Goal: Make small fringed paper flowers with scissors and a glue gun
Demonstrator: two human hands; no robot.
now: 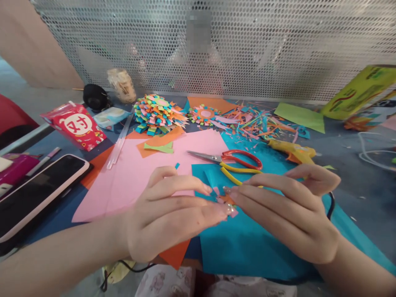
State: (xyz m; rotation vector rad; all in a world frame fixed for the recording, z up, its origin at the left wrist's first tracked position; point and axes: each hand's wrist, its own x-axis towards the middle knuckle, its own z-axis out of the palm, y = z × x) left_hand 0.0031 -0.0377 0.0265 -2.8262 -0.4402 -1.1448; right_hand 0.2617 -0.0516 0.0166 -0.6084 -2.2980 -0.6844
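Lightly, the left hand (pixel 176 216) and right hand (pixel 287 208) pinch a small paper piece (pixel 228 199), fingertips (pixel 235 193) barely parted.

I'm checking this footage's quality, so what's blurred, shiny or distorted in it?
Head view: the small paper piece looks soft; head view: the perforated panel has a pale sheen and a pixelated block over it; head view: the phone at the left edge seems stretched.

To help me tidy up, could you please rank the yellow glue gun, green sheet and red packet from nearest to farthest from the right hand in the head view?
From the right hand:
1. Yellow glue gun: just beyond the hand.
2. Green sheet: farther back, on the right.
3. Red packet: across on the left.
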